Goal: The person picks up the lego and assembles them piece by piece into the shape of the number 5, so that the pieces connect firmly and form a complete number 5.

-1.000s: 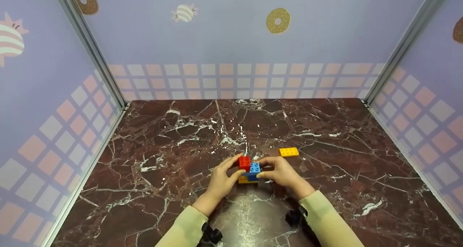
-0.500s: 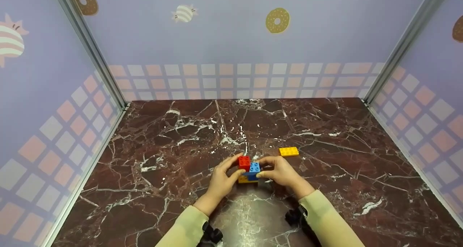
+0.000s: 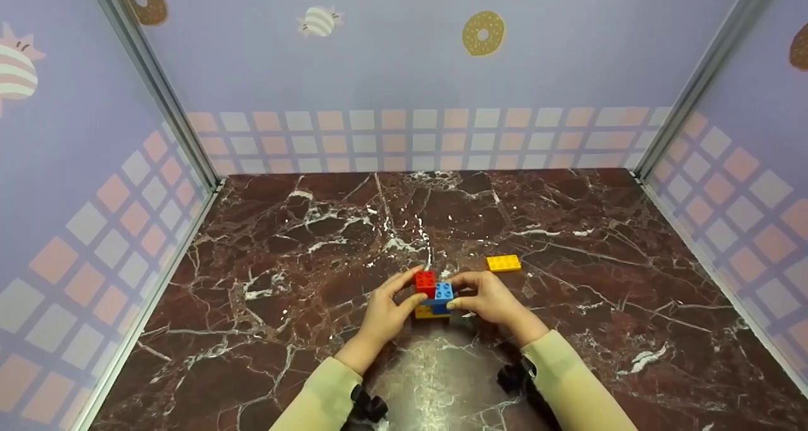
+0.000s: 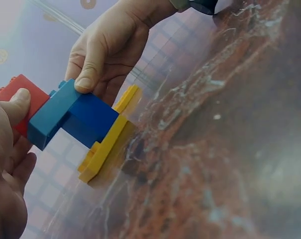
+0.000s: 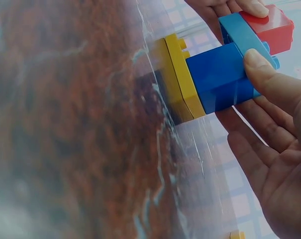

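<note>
A small stack of bricks stands between the two hands: a flat yellow brick point(image 4: 106, 152) at the bottom, a dark blue brick point(image 5: 217, 74) on it, a light blue brick point(image 3: 444, 290) above, and a red brick point(image 3: 425, 283) on top at the left. My left hand point(image 3: 384, 314) pinches the red brick between thumb and fingers, seen also in the left wrist view. My right hand point(image 3: 489, 300) grips the blue bricks from the right, its thumb point(image 5: 257, 64) on the side where light and dark blue meet.
A separate flat yellow brick point(image 3: 503, 263) lies on the marbled table point(image 3: 303, 242), behind and to the right of the stack. Patterned walls point(image 3: 404, 71) stand at the back and on both sides.
</note>
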Tool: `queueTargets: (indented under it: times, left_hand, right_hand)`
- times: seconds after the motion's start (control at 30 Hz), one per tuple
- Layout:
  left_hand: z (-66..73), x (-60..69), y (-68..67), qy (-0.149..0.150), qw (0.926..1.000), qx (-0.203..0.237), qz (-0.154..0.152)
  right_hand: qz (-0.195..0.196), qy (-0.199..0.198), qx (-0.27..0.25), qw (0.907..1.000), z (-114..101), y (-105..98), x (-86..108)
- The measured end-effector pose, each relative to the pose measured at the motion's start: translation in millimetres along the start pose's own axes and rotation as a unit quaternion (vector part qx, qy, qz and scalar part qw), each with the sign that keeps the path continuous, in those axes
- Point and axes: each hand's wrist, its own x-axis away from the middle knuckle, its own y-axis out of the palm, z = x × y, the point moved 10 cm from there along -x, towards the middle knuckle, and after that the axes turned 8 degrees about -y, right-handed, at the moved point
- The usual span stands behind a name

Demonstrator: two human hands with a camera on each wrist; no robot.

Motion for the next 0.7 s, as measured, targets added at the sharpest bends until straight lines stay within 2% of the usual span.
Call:
queueTargets:
  times: [0.17,0.4,0.7]
  left_hand:
    - [3.1,0.9,-1.2,0.01,0.9999,-0.013,0.004]
    - [7.8,3.7,-2.4,0.041,0.9985,-0.031,0.021]
    - [12.2,2.9,-3.2,0.052,0.9972,-0.047,0.026]
  right_hand:
    - [-0.002,0.005,-0.001,1.0,-3,0,0.0]
    - [0.001,0.006,-0.006,1.0,-3,0,0.8]
    - [0.003,0.001,-0.004,1.0,-1,0,-0.4]
